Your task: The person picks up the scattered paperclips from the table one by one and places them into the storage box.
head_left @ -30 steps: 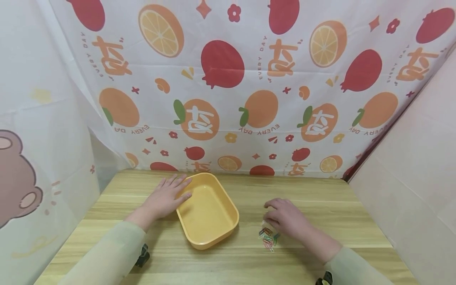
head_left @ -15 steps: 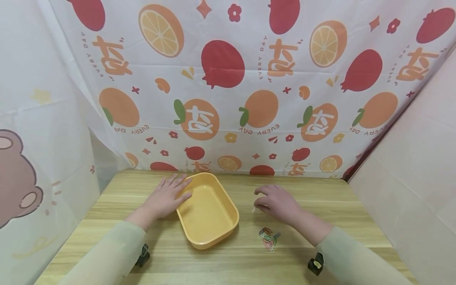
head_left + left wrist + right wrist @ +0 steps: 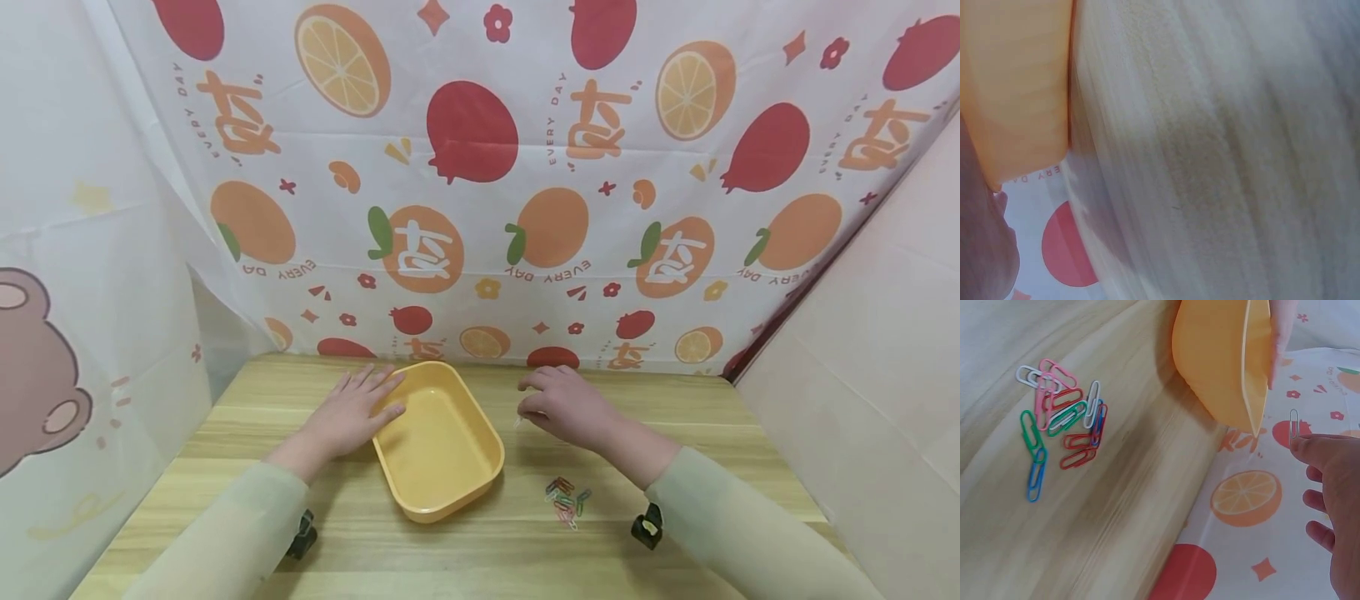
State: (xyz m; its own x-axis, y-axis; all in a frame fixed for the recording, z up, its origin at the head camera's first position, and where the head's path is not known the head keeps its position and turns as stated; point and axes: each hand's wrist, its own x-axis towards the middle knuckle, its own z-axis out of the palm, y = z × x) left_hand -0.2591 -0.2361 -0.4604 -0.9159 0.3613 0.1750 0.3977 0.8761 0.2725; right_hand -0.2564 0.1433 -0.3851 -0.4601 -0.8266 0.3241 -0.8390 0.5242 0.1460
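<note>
Fruit-print cloth backs a pale wood-grain surface (image 3: 675, 433). Left hand (image 3: 348, 417) lies flat, fingers straight against the rim of a smooth orange plastic tray (image 3: 438, 442). Right hand (image 3: 566, 407) pinches one white paperclip (image 3: 1294, 425), raised just beside the tray. Judged light, thin, springy wire; best pinched at the loop end. Coloured paperclips (image 3: 1060, 425) lie heaped nearby.

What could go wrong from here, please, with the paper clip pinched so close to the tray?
The right hand pinches one white paper clip only by its end; it could slip and drop beside the yellow tray, not into it. The left hand merely rests flat against the tray's rim, so a knock might shift it. The pile of coloured paper clips could scatter under the sleeve.
</note>
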